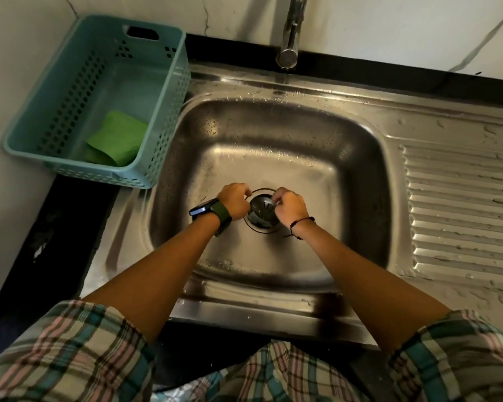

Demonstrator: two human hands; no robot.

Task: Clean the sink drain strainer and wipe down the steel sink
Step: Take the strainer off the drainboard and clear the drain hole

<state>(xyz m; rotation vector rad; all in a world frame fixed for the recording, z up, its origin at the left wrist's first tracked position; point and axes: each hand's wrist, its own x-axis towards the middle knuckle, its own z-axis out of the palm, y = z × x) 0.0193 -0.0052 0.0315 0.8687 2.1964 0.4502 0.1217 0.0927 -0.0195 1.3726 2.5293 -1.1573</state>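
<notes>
The round metal drain strainer [260,203] is tilted just above the drain opening [262,223] at the bottom of the wet steel sink [273,132]. My left hand [235,201] grips its left edge with curled fingers. My right hand [290,204] pinches its right edge. Both hands hide part of the strainer's rim. A green cloth [115,139] lies in the teal basket [70,158] at the left.
A steel tap [290,39] stands at the back wall over the sink. A ribbed draining board [459,207] with water drops runs to the right. The basket stands on the black counter [67,227] against the left wall.
</notes>
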